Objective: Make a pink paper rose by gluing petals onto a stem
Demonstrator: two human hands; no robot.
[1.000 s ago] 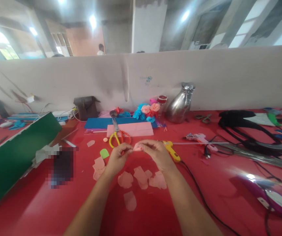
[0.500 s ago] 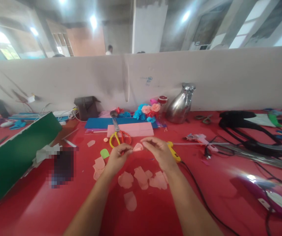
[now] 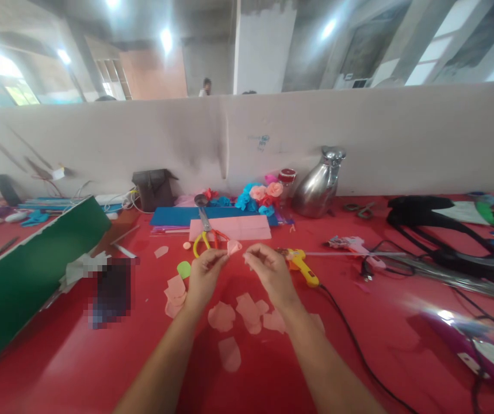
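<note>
A small curled pink paper petal (image 3: pixel 234 247) is pinched between the thumb and fingers of my left hand (image 3: pixel 206 276). Just right of it, apart from the petal, my right hand (image 3: pixel 272 275) has its thumb and fingertips drawn together; anything between them is too small to name. Loose pink paper petals (image 3: pixel 221 317) lie between and under my forearms, with another petal (image 3: pixel 230 354) nearer to me. Left of my left hand are a stack of pink petals (image 3: pixel 176 286) and a green petal-shaped piece (image 3: pixel 183 269). Scissors (image 3: pixel 202 240) with yellow and red handles lie behind my hands.
A yellow glue gun (image 3: pixel 303 269) with a black cord lies right of my right hand. Behind are pink paper sheets (image 3: pixel 247 227), paper flowers (image 3: pixel 259 195) and a steel jug (image 3: pixel 319 187). A green board (image 3: pixel 39 276) stands left; a pink glue gun (image 3: pixel 354 247) lies right.
The petal has moved up and slightly left with my left hand, and its outline looks different. My right hand has drawn away from it a little, towards me. The view has shifted slightly.
</note>
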